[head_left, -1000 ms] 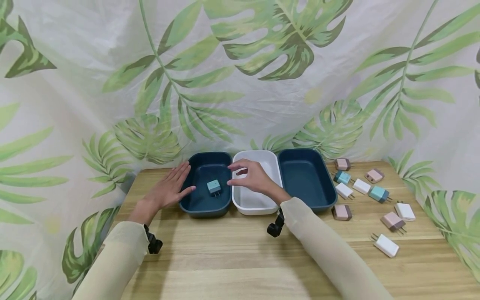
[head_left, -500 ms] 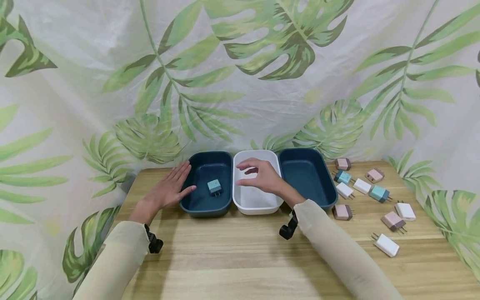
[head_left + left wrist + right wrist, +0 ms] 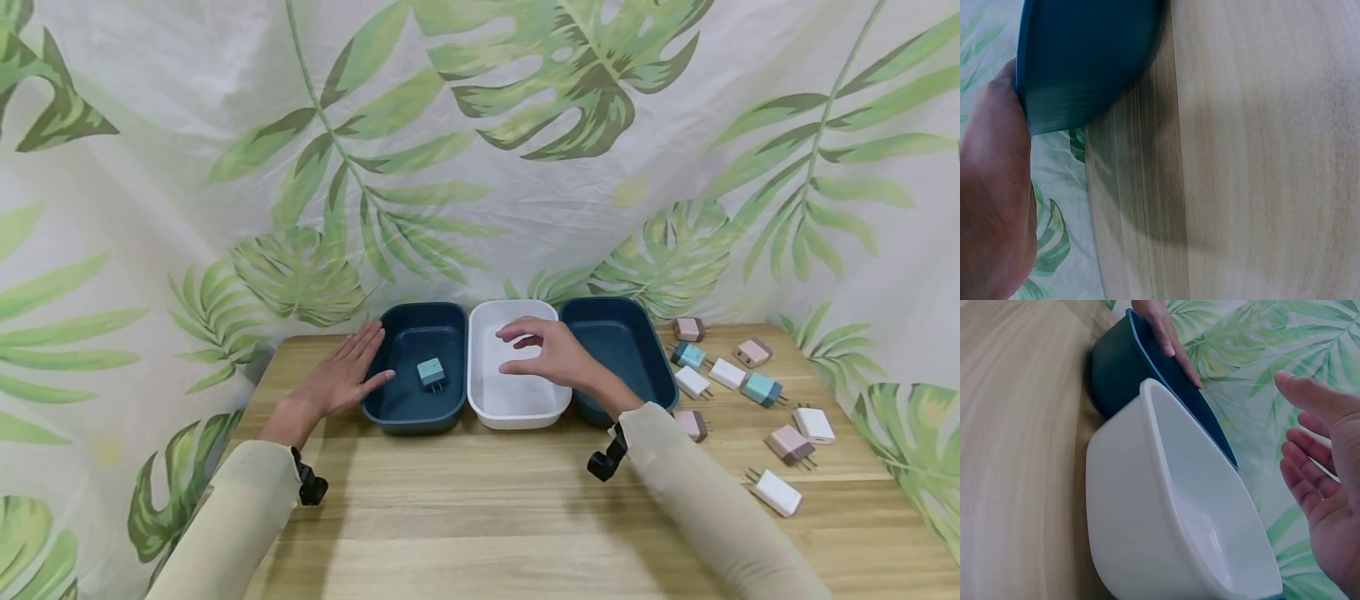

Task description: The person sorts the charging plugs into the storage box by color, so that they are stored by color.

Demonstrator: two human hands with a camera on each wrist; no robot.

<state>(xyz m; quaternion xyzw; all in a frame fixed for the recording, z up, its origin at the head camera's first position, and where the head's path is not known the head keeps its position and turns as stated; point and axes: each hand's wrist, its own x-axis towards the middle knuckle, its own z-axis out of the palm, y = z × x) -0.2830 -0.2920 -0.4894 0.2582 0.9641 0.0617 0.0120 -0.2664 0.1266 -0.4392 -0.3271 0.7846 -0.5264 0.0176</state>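
My left hand (image 3: 341, 379) rests straight-fingered on the left rim of a dark blue tray (image 3: 412, 427), thumb reaching over its inside. In the left wrist view, part of that hand (image 3: 997, 181) shows against the tray wall (image 3: 1085, 69). A teal plug charger (image 3: 431, 372) lies in this tray, prongs toward me. Over the white tray (image 3: 519, 420) hovers my right hand (image 3: 555, 354), thumb and fingers bent apart with nothing between them. The right wrist view shows that hand (image 3: 1335, 456) beside the white tray (image 3: 1141, 506), palm and fingers visible.
A second dark blue tray (image 3: 615, 358) stands right of the white one, partly behind my right hand. Several plug chargers lie right of it on the wooden table (image 3: 465, 517): white (image 3: 776, 492), pink (image 3: 790, 444) and teal (image 3: 762, 388). A leaf-print cloth (image 3: 480, 167) hangs behind.
My right hand has moved right, from the edge of the left blue tray to over the white tray's right side. My left hand and the teal charger have stayed in place.
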